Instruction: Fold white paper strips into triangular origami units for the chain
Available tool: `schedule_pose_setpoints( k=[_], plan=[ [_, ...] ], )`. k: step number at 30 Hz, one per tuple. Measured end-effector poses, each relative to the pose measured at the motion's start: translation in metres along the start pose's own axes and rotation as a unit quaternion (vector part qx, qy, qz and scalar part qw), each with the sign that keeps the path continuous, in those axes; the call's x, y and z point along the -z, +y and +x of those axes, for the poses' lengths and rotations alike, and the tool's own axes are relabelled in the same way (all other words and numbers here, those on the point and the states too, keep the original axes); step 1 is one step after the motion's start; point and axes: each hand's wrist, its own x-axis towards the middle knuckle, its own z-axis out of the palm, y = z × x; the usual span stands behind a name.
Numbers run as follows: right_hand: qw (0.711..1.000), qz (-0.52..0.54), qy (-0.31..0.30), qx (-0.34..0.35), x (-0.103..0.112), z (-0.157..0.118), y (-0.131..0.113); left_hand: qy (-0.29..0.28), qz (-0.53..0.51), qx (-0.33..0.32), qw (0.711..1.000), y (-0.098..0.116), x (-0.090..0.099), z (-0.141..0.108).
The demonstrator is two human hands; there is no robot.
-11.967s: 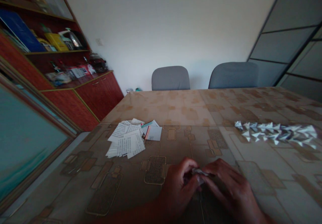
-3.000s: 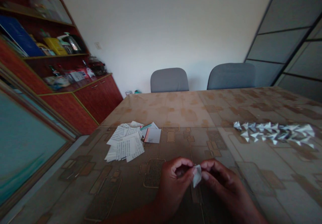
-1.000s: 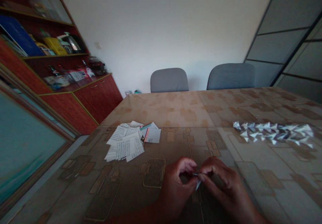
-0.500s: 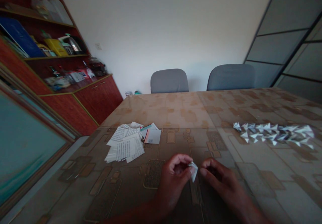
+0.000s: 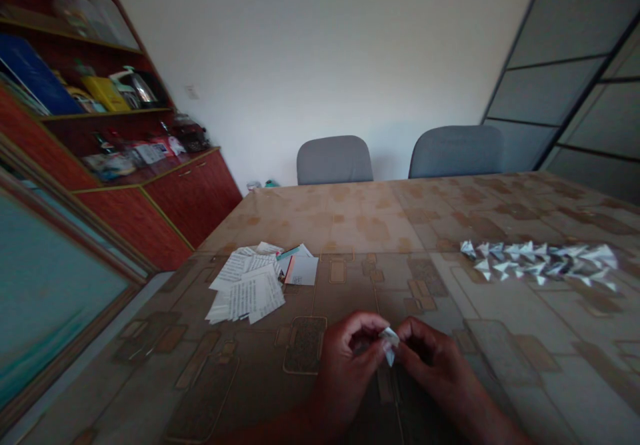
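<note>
Between my two hands is a small folded piece of paper (image 5: 390, 338), pale with a pointed lower end. My left hand (image 5: 350, 355) pinches it between thumb and fingertips from the left. From the other side my right hand (image 5: 433, 358) closes its thumb and forefinger on the paper's right edge. Left of my hands lies a loose pile of printed paper pieces (image 5: 250, 292), with a few coloured ones at its right side. Over on the right, several folded paper pieces (image 5: 540, 262) with pointed tips sit together in a long double row.
The table (image 5: 350, 215) has a patterned brown cover. Two grey chairs (image 5: 335, 160) stand at its far side by the white wall. A red-brown cabinet (image 5: 195, 192) with filled shelves is on the left, and grey panels (image 5: 545, 92) rise at the right.
My right hand has moved left and taken hold of the folded paper, which only my left hand held before. The paper has shifted slightly right and turned. The view has moved a little.
</note>
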Motion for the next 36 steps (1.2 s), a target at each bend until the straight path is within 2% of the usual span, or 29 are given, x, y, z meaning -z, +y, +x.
schedule_pose_setpoints(
  k=[2, 4, 6, 10, 13, 18, 24, 27, 36],
  plan=[
    [1.0, -0.017, 0.014, 0.01, 0.0, 0.001, 0.001, -0.007, 0.039, -0.033, 0.999, 0.004, 0.002, 0.001],
    [0.999, -0.027, 0.018, 0.017, 0.002, 0.002, 0.001, -0.032, 0.103, -0.094, 0.99, 0.009, 0.005, 0.003],
    [1.0, -0.019, 0.006, 0.012, 0.004, 0.003, -0.001, -0.05, 0.148, -0.13, 0.979, 0.013, 0.007, 0.005],
    [0.997, 0.042, -0.055, -0.02, 0.009, 0.001, -0.008, 0.008, 0.139, -0.089, 0.986, 0.014, 0.007, 0.008],
    [0.995, 0.054, -0.072, -0.033, 0.009, 0.0, -0.01, 0.035, 0.129, -0.068, 0.989, 0.013, 0.005, 0.007],
    [0.999, 0.014, -0.036, -0.017, 0.004, 0.002, -0.004, 0.033, 0.112, -0.052, 0.992, 0.011, 0.003, 0.004],
    [0.999, -0.027, -0.013, 0.018, 0.004, 0.001, 0.0, 0.012, 0.017, 0.025, 0.999, 0.005, 0.003, 0.005],
    [0.998, -0.052, -0.005, 0.023, 0.004, 0.0, -0.002, 0.01, -0.009, 0.037, 0.999, 0.005, 0.003, 0.007],
    [0.998, 0.003, -0.058, 0.009, 0.004, -0.001, -0.008, 0.036, -0.038, 0.032, 0.998, 0.008, 0.002, 0.007]
  ],
)
